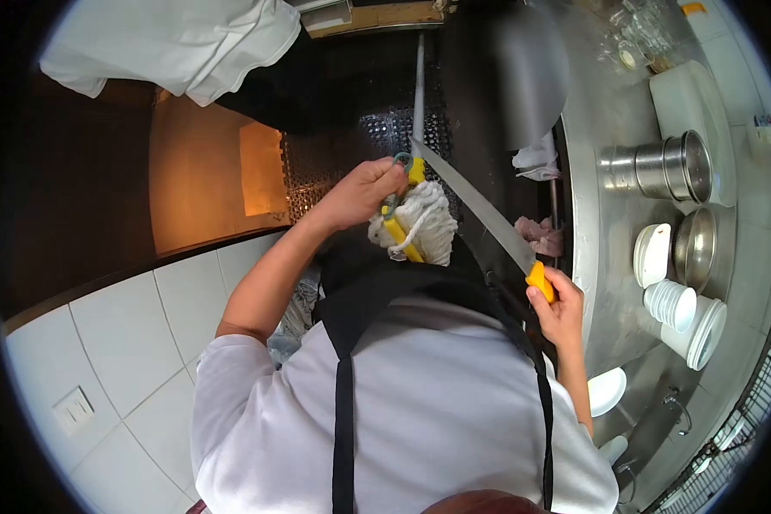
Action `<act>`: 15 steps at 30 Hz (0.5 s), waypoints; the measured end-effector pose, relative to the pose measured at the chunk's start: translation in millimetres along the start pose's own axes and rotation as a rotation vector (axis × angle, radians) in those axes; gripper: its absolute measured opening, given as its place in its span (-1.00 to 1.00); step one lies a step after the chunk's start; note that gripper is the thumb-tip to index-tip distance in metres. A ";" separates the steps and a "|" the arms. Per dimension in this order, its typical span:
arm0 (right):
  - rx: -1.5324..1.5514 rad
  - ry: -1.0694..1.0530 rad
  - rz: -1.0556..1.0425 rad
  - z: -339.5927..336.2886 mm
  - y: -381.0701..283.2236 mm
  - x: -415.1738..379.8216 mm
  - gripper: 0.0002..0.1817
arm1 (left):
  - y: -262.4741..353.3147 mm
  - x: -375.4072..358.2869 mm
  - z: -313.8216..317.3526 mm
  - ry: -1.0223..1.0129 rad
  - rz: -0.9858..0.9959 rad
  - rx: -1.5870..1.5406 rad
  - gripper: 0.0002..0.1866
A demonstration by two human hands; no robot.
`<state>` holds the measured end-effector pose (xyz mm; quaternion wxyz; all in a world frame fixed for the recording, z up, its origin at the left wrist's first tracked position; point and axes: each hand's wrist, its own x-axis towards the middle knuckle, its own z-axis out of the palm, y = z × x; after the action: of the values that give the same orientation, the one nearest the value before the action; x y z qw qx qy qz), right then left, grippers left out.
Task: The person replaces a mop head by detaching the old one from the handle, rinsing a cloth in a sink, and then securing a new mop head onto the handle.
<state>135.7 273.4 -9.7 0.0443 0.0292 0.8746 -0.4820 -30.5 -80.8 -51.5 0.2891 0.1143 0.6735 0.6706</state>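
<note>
Closed around the yellow-and-metal head fitting of a mop (433, 218) is my left hand (370, 190). The mop's white cotton strands bunch up close to my apron, beside a yellow bar. A long grey pole (420, 94) runs away from the yellow fitting toward the floor. In my right hand (561, 307) is the yellow handle of a long-bladed knife (484, 210). Its blade slants up and left, and the tip overlaps the pole just above the yellow fitting.
A steel counter (587, 171) on the right carries metal pots (690, 167), a metal bowl (696, 248), white bowls (672, 304) and glasses (647, 34). Pink cloth (540, 236) hangs at its edge. A person in a white shirt (180, 43) stands far left, near a perforated mat (304, 171).
</note>
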 end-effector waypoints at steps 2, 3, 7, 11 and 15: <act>-0.069 -0.005 0.019 -7.3 -6.8 -5.6 -0.66 | -2.7 -0.1 3.0 0.026 0.019 0.027 -0.52; -0.104 -0.005 0.032 -11.3 -10.2 -8.4 -0.66 | -5.6 0.9 4.9 0.046 0.023 0.053 -0.52; -0.228 -0.005 0.032 -23.5 -16.6 -25.8 -0.65 | -6.4 4.6 16.6 0.104 0.010 0.163 -0.52; -0.260 0.028 0.060 -26.9 -24.5 -39.9 -0.66 | -1.2 9.4 26.5 0.111 0.016 0.236 -0.51; -0.275 0.056 0.053 -25.6 -29.3 -45.6 -0.64 | 3.4 14.3 33.4 0.111 -0.011 0.270 -0.53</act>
<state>177.0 279.1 33.3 0.0362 0.0595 0.9322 -0.3551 -24.6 -44.9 -49.4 0.2371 0.1113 0.7733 0.5775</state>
